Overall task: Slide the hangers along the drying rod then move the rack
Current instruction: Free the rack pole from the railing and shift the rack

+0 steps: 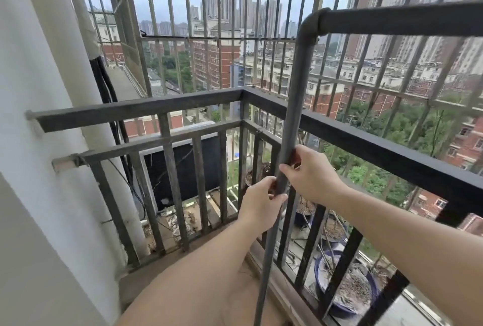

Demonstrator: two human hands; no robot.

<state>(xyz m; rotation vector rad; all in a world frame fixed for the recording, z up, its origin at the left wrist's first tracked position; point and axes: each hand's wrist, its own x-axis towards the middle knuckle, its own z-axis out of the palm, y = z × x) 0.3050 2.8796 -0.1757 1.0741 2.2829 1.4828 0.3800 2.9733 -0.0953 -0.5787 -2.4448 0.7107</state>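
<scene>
Both hands grip the rack's (292, 116) upright grey pole: the left hand (257, 207) is wrapped around it lower down, the right hand (309, 175) pinches it just above, fingers curled over the tube. From the grip the pole rises to an elbow joint, where the top rod (400, 21) runs off to the right. Just behind the pole stands the balcony railing (183, 106).

Head-worn camera looks forward and down, close over a balcony railing (136, 111).
</scene>
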